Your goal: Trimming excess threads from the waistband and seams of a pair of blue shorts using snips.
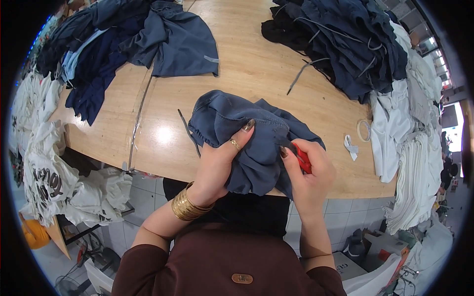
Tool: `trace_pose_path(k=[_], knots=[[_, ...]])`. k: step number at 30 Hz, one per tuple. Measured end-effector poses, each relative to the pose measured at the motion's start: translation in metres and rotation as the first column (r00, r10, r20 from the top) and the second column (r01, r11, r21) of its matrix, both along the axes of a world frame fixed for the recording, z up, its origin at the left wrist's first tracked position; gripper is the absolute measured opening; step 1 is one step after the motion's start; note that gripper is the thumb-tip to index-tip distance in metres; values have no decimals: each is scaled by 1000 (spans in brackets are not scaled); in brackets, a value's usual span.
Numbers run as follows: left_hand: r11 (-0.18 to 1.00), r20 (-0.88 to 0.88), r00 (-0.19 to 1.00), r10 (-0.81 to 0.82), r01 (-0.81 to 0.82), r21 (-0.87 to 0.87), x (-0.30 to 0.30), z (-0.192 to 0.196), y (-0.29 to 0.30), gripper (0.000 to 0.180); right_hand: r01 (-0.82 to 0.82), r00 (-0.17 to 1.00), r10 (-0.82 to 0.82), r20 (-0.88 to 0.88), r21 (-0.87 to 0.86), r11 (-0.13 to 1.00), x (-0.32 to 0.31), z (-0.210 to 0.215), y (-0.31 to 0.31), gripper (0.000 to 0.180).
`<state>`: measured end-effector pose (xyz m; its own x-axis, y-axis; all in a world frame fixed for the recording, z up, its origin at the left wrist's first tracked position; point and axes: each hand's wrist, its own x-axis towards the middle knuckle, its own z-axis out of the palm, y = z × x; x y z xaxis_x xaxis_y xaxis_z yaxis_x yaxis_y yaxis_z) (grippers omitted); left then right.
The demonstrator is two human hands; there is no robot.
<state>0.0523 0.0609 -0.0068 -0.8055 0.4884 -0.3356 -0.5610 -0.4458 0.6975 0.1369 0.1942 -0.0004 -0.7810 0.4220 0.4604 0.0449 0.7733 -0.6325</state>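
Left hand (217, 165) clutches bunched blue garment (242, 133); right hand (308, 172) grips red snips (302, 159) at the fabric. Risk: blades could nick cloth or thumb, folds hiding them.

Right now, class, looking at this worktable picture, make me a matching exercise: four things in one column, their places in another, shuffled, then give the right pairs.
Things:
1. blue-grey garment
2. red tool
3. tape roll
4. gold bangles

Places:
A. lying on the table's right side
B. on the left wrist
C. bunched in the left hand
D. in the right hand

Pairs: 1-C, 2-D, 3-A, 4-B
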Motion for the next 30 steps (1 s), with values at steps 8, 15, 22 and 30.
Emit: trace_pose_path(k=[8, 15, 22, 30], knots=[[1000, -5, 1000, 8, -8, 1, -1, -3, 0, 23, -20, 1000, 19, 11, 89, 996, 4, 7, 3, 19], [1000, -50, 999, 0, -1, -23, 0, -2, 3, 29, 9, 998, -21, 53, 228, 974, 3, 9, 1, 20], [998, 39, 999, 39, -40, 47, 1, 0, 4, 23, 28, 999, -38, 38, 232, 972, 1, 8, 0, 19], [996, -47, 997, -66, 63, -56, 2, 5, 4, 27, 36, 999, -42, 24, 201, 979, -2, 5, 0, 19]])
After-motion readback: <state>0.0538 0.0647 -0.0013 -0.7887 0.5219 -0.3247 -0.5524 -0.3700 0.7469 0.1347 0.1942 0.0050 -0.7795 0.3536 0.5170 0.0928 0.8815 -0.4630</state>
